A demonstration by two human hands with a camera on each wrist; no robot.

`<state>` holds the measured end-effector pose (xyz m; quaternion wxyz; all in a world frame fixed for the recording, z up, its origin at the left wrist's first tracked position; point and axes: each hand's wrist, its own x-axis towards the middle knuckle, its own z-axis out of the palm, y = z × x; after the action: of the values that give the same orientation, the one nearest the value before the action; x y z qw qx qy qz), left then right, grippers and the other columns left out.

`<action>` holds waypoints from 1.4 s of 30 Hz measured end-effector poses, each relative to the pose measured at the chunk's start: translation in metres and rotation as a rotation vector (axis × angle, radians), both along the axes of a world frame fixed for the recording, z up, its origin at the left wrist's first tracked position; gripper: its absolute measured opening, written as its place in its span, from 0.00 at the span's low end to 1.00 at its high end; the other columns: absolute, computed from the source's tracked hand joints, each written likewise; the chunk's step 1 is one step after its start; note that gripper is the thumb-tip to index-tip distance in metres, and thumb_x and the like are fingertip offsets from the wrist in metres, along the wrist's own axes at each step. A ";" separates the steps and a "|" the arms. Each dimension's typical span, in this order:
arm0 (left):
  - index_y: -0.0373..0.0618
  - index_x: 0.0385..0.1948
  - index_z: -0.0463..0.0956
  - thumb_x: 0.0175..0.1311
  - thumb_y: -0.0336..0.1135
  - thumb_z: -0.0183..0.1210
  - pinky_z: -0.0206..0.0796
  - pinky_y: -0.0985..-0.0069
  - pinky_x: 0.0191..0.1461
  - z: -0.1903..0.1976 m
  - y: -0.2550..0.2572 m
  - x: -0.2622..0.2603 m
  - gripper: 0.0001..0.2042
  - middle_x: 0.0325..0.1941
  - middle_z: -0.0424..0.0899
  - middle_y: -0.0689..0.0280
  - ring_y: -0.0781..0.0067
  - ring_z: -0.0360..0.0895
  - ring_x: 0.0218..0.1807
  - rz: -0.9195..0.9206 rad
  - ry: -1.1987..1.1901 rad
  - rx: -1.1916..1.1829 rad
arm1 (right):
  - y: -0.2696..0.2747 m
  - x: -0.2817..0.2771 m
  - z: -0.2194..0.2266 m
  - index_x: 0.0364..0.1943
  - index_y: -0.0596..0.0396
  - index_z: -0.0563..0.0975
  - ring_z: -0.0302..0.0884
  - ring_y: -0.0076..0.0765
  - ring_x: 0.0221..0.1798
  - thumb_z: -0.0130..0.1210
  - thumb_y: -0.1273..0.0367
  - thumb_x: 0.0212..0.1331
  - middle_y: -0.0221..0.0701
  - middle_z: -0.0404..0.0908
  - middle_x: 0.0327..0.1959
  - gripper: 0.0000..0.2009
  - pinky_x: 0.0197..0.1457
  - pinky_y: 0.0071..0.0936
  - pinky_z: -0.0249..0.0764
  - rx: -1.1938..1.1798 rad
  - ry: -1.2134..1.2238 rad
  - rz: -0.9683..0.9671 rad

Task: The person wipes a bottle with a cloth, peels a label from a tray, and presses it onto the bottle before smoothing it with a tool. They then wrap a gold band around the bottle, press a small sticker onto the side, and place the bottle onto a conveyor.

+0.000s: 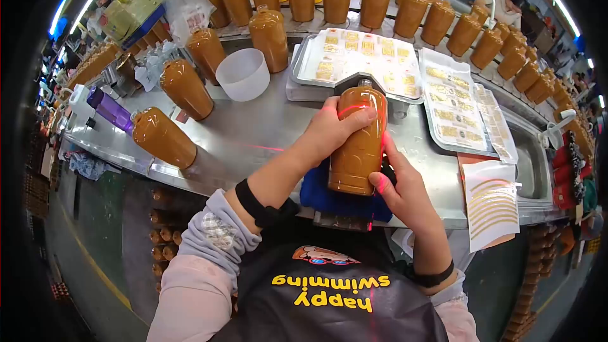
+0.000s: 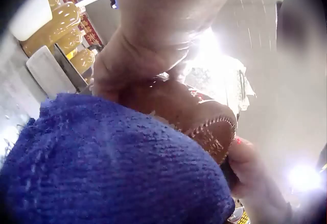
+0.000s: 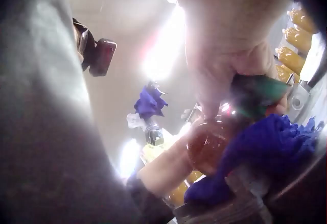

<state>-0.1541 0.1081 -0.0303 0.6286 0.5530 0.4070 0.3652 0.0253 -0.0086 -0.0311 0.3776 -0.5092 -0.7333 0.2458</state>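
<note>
A glossy brown bottle (image 1: 354, 158) leans over the bench's front edge in the head view, its neck pointing away from the person. Around its upper left side the left hand (image 1: 330, 128) grips it, thumb laid across the front near the shoulder. The right hand (image 1: 408, 187) holds its lower right side, with the thumb near the base. Beneath the bottle lies a blue cloth (image 1: 313, 190), which fills much of the left wrist view. A red light line crosses the bottle and the left thumb. In the right wrist view the bottle's rounded base (image 3: 204, 150) shows beside the cloth.
Several brown bottles stand at left, one nearest the edge (image 1: 163, 138), beside a frosted tub (image 1: 243, 75). Trays of gold label sheets (image 1: 354, 57) (image 1: 453, 104) lie behind and to the right. A sheet of gold strips (image 1: 493, 206) overhangs the front edge. A sink (image 1: 532, 158) is at right.
</note>
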 end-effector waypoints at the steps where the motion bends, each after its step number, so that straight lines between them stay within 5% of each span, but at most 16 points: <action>1: 0.30 0.59 0.61 0.56 0.58 0.65 0.70 0.70 0.57 -0.003 0.001 0.001 0.41 0.55 0.76 0.51 0.65 0.77 0.56 -0.010 0.041 0.030 | 0.003 0.001 0.001 0.72 0.60 0.55 0.72 0.40 0.63 0.56 0.71 0.63 0.46 0.72 0.62 0.34 0.65 0.31 0.66 -0.022 0.039 0.010; 3: 0.34 0.62 0.59 0.61 0.55 0.63 0.69 0.71 0.60 -0.006 0.002 -0.002 0.38 0.55 0.75 0.56 0.68 0.74 0.58 -0.004 0.126 0.094 | 0.007 0.000 0.001 0.71 0.61 0.56 0.72 0.44 0.63 0.57 0.71 0.62 0.48 0.71 0.62 0.34 0.65 0.32 0.66 -0.062 0.081 0.027; 4: 0.36 0.65 0.57 0.61 0.54 0.63 0.69 0.67 0.60 0.001 -0.001 -0.007 0.38 0.56 0.75 0.53 0.60 0.75 0.59 -0.020 0.196 0.190 | 0.006 0.003 0.000 0.71 0.61 0.56 0.72 0.47 0.63 0.57 0.71 0.62 0.50 0.71 0.63 0.34 0.65 0.33 0.66 -0.078 0.078 0.031; 7: 0.38 0.63 0.60 0.61 0.48 0.62 0.69 0.60 0.59 0.018 0.026 -0.051 0.34 0.56 0.74 0.46 0.48 0.75 0.57 0.340 0.985 0.616 | 0.005 0.005 -0.003 0.71 0.61 0.57 0.73 0.46 0.62 0.57 0.71 0.62 0.48 0.71 0.62 0.34 0.65 0.34 0.67 -0.098 0.145 0.049; 9: 0.39 0.58 0.68 0.60 0.41 0.58 0.70 0.54 0.56 0.021 0.051 -0.098 0.26 0.55 0.72 0.41 0.38 0.75 0.54 0.586 1.113 0.724 | 0.005 0.006 -0.008 0.71 0.61 0.57 0.73 0.44 0.62 0.57 0.71 0.62 0.47 0.72 0.62 0.33 0.64 0.33 0.67 -0.111 0.222 0.062; 11: 0.41 0.47 0.77 0.62 0.33 0.50 0.71 0.55 0.55 0.005 0.079 -0.129 0.14 0.57 0.75 0.47 0.41 0.77 0.54 0.525 1.371 0.500 | 0.008 0.003 -0.007 0.70 0.61 0.58 0.73 0.43 0.62 0.56 0.71 0.62 0.46 0.72 0.62 0.33 0.65 0.33 0.67 -0.094 0.203 0.080; 13: 0.41 0.44 0.79 0.62 0.30 0.47 0.71 0.55 0.55 -0.001 0.087 -0.145 0.13 0.53 0.78 0.45 0.42 0.77 0.53 0.342 1.475 0.482 | 0.007 0.007 -0.007 0.70 0.61 0.58 0.73 0.43 0.62 0.56 0.72 0.62 0.46 0.72 0.62 0.32 0.65 0.33 0.67 -0.099 0.226 0.083; 14: 0.42 0.42 0.81 0.63 0.29 0.46 0.70 0.55 0.57 -0.007 0.086 -0.145 0.13 0.49 0.80 0.46 0.44 0.77 0.54 0.376 1.407 0.450 | 0.007 0.007 -0.002 0.70 0.60 0.59 0.73 0.43 0.62 0.57 0.72 0.61 0.46 0.71 0.63 0.32 0.65 0.34 0.67 -0.099 0.185 0.073; 17: 0.40 0.36 0.78 0.62 0.35 0.49 0.69 0.55 0.48 -0.012 0.063 -0.151 0.11 0.41 0.81 0.50 0.44 0.77 0.45 0.390 1.194 0.967 | 0.006 0.014 0.001 0.67 0.59 0.63 0.67 0.54 0.66 0.58 0.74 0.59 0.47 0.69 0.64 0.30 0.68 0.38 0.64 0.033 0.127 0.039; 19: 0.38 0.32 0.76 0.61 0.29 0.50 0.66 0.56 0.42 0.046 0.028 -0.114 0.06 0.34 0.77 0.48 0.45 0.76 0.39 0.294 1.248 0.910 | 0.005 0.024 0.019 0.68 0.57 0.62 0.68 0.55 0.62 0.60 0.75 0.55 0.47 0.70 0.61 0.33 0.64 0.39 0.67 0.194 0.072 -0.014; 21: 0.36 0.32 0.73 0.60 0.25 0.52 0.64 0.61 0.38 0.100 -0.006 -0.070 0.03 0.30 0.72 0.49 0.47 0.74 0.35 0.107 1.015 0.895 | 0.008 0.029 0.048 0.67 0.58 0.64 0.72 0.51 0.58 0.61 0.78 0.53 0.45 0.71 0.62 0.34 0.61 0.37 0.69 0.338 -0.019 -0.039; 27: 0.35 0.31 0.69 0.61 0.24 0.54 0.63 0.63 0.35 0.139 -0.046 0.038 0.04 0.29 0.69 0.51 0.46 0.71 0.32 -0.163 0.653 1.147 | 0.009 0.059 0.091 0.67 0.52 0.64 0.76 0.47 0.44 0.60 0.66 0.55 0.40 0.76 0.37 0.33 0.41 0.35 0.77 0.501 -0.464 -0.236; 32: 0.39 0.32 0.72 0.61 0.27 0.55 0.66 0.56 0.38 0.140 -0.043 0.108 0.02 0.33 0.73 0.50 0.43 0.74 0.36 -0.308 0.712 1.323 | -0.011 0.120 0.105 0.46 0.51 0.74 0.77 0.53 0.44 0.60 0.63 0.57 0.42 0.78 0.34 0.15 0.43 0.41 0.78 0.463 -0.500 -0.397; 36: 0.42 0.46 0.76 0.60 0.27 0.56 0.68 0.66 0.45 0.130 -0.044 0.157 0.12 0.42 0.77 0.52 0.50 0.77 0.41 -0.375 0.469 1.269 | -0.018 0.197 0.116 0.39 0.55 0.76 0.79 0.49 0.42 0.58 0.60 0.60 0.42 0.80 0.33 0.13 0.44 0.42 0.73 0.265 -0.512 -0.461; 39: 0.43 0.51 0.76 0.59 0.27 0.57 0.70 0.67 0.47 0.149 -0.053 0.152 0.16 0.46 0.78 0.52 0.53 0.79 0.43 -0.330 0.423 1.299 | -0.032 0.266 0.132 0.40 0.57 0.75 0.74 0.40 0.31 0.55 0.63 0.65 0.41 0.79 0.29 0.11 0.40 0.34 0.71 0.028 -0.511 -0.594; 42: 0.40 0.52 0.75 0.57 0.26 0.58 0.70 0.67 0.48 0.158 -0.043 0.101 0.18 0.46 0.77 0.51 0.53 0.79 0.44 -0.340 0.541 1.285 | -0.032 0.370 0.114 0.40 0.57 0.75 0.78 0.40 0.34 0.56 0.61 0.64 0.42 0.80 0.31 0.12 0.40 0.36 0.72 -0.074 -0.658 -0.732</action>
<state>-0.0530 0.0650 0.1280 0.1041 0.9406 0.1615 0.2799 0.3953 -0.0410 0.0825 0.1694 -0.7970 -0.5774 -0.0508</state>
